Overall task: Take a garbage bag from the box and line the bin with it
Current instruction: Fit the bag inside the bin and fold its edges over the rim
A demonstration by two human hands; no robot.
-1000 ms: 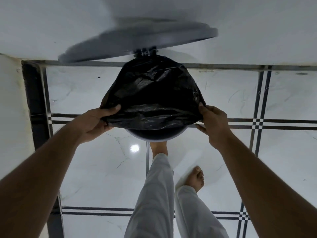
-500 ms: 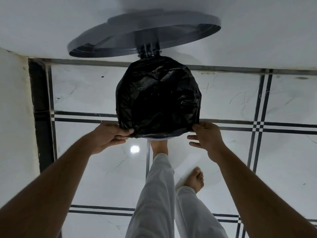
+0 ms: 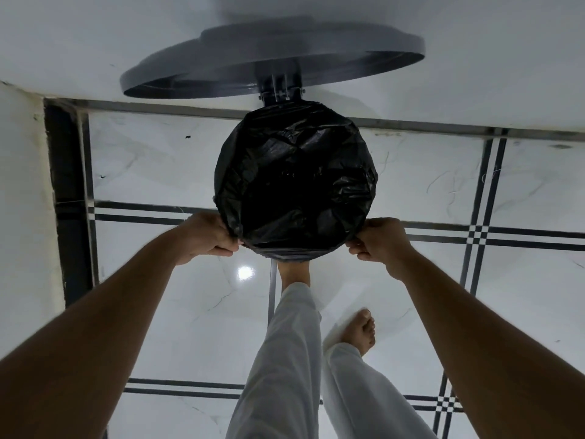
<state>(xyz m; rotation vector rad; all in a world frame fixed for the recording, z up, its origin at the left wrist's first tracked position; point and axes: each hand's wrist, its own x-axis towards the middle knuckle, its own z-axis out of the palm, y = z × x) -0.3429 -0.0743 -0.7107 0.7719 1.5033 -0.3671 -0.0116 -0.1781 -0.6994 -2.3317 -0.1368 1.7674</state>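
Fingers (image 3: 221,248) pinching garbage bag (image 3: 296,179) edge.

dim, cool light; glare spot on glossy floor (image 3: 246,273); wide-angle bending at edges; lid (image 3: 272,58) slightly blurred.

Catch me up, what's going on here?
A person is lining a pedal bin with a black garbage bag. The left hand and right hand each grip the bag's edge at the near rim, pulling it down over the outside. The grey lid stands open; one foot is at the bin's base.
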